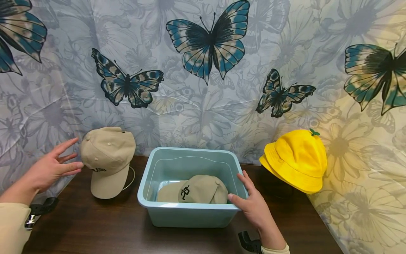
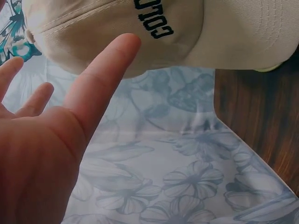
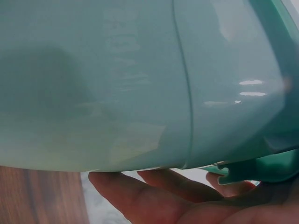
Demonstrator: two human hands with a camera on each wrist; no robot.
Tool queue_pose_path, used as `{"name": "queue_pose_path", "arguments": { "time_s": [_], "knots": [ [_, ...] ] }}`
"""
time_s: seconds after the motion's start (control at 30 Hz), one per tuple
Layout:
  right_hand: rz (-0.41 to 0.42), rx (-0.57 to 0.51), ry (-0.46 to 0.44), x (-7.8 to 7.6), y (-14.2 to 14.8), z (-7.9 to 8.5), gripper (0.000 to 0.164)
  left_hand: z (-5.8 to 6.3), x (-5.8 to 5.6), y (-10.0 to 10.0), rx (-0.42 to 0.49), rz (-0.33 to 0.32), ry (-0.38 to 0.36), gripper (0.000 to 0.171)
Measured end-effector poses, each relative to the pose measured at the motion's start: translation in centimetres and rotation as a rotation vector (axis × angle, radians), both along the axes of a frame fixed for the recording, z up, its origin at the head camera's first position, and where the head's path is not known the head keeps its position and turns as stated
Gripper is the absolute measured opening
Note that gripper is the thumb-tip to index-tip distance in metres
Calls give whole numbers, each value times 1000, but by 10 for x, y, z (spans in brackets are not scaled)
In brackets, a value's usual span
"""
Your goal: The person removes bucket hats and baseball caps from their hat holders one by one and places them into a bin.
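A beige baseball cap (image 1: 109,148) with black lettering is at the left, brim pointing down toward me. My left hand (image 1: 52,169) is beside its crown, fingers spread. In the left wrist view the hand (image 2: 51,149) has one finger in front of the cap (image 2: 107,32); I cannot tell whether it touches. Another beige cap (image 1: 203,190), with a black emblem, lies inside a light-blue plastic bin (image 1: 190,215). My right hand (image 1: 255,204) grips the bin's right front corner, thumb over the rim. The right wrist view shows its fingers (image 3: 140,198) against the bin's outer wall (image 3: 117,93).
A yellow bucket hat (image 1: 296,160) with a green sprout on top sits at the right. Everything stands around a dark wooden table (image 1: 104,225). Behind it hangs a butterfly-patterned cloth (image 1: 203,106), which also borders both sides.
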State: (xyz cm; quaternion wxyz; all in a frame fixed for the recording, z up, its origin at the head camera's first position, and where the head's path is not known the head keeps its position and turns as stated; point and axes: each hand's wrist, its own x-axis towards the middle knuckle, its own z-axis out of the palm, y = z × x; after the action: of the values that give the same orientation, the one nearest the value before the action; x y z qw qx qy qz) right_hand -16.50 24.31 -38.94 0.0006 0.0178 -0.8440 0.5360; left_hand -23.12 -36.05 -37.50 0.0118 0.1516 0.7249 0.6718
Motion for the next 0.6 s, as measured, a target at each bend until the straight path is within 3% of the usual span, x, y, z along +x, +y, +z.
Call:
{"name": "queue_pose_path", "arguments": {
  "time_s": [0.3,0.6],
  "knots": [
    [1,-16,0,0,-1,0,83,-2,-7,8,10,-8,-8,91],
    [0,-5,10,0,0,-1,82,1,-12,12,-151,49,45,90]
  ]
}}
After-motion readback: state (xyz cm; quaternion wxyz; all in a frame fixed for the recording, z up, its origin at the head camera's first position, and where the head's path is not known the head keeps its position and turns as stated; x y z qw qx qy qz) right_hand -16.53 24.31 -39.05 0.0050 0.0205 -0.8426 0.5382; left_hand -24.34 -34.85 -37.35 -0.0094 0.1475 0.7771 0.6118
